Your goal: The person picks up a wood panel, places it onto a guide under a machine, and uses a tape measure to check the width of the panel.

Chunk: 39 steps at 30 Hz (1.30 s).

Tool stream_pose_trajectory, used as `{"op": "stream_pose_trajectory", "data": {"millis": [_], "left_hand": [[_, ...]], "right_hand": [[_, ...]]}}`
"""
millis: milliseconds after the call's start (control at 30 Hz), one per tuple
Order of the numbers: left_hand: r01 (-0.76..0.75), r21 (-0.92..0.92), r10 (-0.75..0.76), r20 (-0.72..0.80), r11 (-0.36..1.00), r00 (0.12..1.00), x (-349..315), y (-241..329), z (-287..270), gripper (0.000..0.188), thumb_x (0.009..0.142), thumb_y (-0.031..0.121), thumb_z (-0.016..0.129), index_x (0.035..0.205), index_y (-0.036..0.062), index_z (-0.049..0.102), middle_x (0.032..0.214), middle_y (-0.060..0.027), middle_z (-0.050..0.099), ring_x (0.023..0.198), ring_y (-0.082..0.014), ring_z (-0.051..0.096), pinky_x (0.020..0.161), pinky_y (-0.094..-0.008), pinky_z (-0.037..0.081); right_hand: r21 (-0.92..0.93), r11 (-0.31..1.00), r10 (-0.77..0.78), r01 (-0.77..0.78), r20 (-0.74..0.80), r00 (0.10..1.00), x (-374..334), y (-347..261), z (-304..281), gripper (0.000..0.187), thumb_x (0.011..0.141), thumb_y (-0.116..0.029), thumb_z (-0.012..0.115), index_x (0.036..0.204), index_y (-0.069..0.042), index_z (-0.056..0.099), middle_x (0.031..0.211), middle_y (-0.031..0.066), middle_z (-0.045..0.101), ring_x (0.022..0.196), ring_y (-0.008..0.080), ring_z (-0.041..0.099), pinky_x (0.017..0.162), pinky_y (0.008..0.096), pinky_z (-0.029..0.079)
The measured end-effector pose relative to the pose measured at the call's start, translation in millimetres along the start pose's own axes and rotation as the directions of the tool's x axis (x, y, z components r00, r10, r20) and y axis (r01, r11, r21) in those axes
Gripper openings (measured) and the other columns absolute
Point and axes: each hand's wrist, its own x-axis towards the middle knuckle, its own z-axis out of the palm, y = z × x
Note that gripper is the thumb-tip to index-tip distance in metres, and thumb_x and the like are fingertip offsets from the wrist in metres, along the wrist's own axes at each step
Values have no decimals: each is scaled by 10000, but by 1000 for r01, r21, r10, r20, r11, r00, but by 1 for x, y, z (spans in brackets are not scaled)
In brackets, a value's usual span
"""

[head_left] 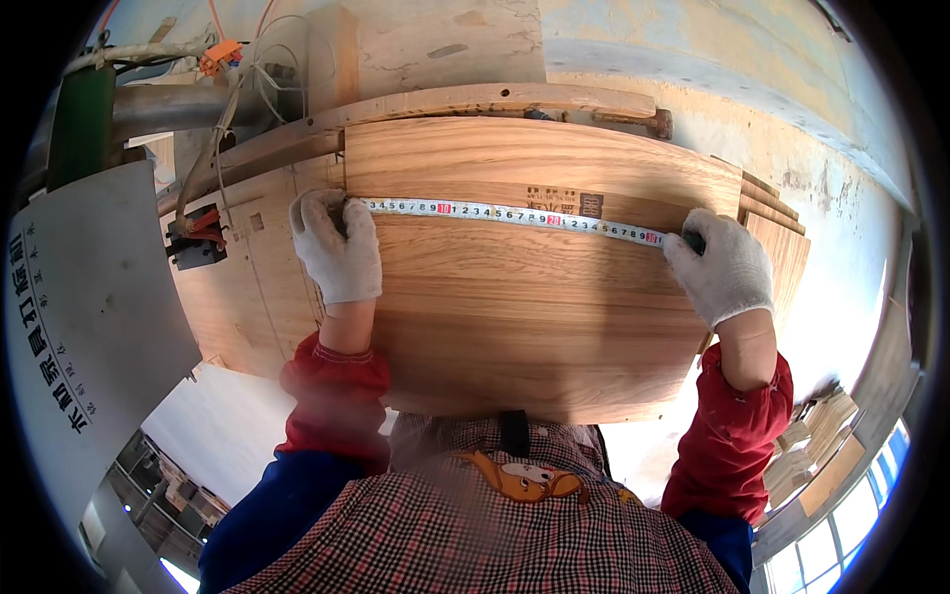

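Note:
A white tape measure (pixel 510 215) is stretched across a wide wood-grain board (pixel 515 317). My left hand (pixel 338 247), in a white knit glove, pinches the tape's end by the board's left edge. At the board's right side my right hand (pixel 722 265), gloved alike, closes round the tape's other end; a dark bit shows between its fingers, probably the case, mostly hidden. The tape lies nearly straight and close to the surface, just under a dark printed stamp (pixel 564 201) on the wood.
More boards (pixel 782 247) stick out from beneath at the right. A wooden rail (pixel 475 99) runs behind the board. Loose cables with a dark switch box (pixel 201 238) hang at the left, beside a grey machine panel (pixel 99 327). Stacked wood pieces (pixel 816 436) lie at the lower right.

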Motion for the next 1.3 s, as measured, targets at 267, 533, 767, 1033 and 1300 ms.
{"op": "stream_pose_trajectory", "data": {"millis": [267, 533, 767, 1033, 1300], "left_hand": [[-32, 32, 32, -12, 999, 999, 1, -1, 0, 129, 721, 47, 544, 823, -23, 509, 946, -159, 496, 816, -285, 513, 713, -350, 439], [-22, 26, 23, -17, 999, 1000, 1, -4, 2, 132, 712, 49, 550, 815, -23, 513, 933, -164, 505, 826, -309, 510, 733, -372, 426], [-31, -23, 30, -30, 999, 999, 1, 2, -1, 132, 715, 51, 557, 826, -13, 523, 899, -165, 515, 816, -317, 514, 732, -382, 430], [-287, 19, 286, -160, 958, 945, -29, 21, -30, 206, 719, 56, 577, 912, 2, 530, 964, -162, 534, 812, -323, 518, 725, -422, 418], [248, -387, 352, 920, 888, 174, -219, 3, -85, 235, 862, 225, 462, 982, 42, 547, 918, -145, 570, 869, -268, 539, 775, -323, 429]], "right_hand": [[-5, 1000, 1, -1, 14, 1000, 2, 0, -1, 290, 776, -318, 559, 750, -34, 607, 697, 156, 607, 678, 307, 598, 644, 391, 473], [-8, 1000, -15, 15, -12, 1000, 2, 2, 1, 289, 769, -317, 562, 750, -32, 610, 704, 160, 608, 682, 314, 597, 647, 396, 472], [-22, 1000, 18, -17, 29, 999, 0, -1, -5, 269, 771, -303, 538, 776, -47, 622, 746, 157, 622, 718, 311, 602, 663, 395, 473], [35, 971, -226, 237, -193, 955, 6, 6, -11, 250, 748, -285, 566, 803, -48, 622, 770, 148, 625, 755, 302, 593, 694, 371, 462], [63, 985, -174, 163, 240, 955, 38, -8, -35, 252, 756, -282, 581, 852, -56, 639, 745, 96, 609, 702, 213, 560, 661, 333, 442]]}}
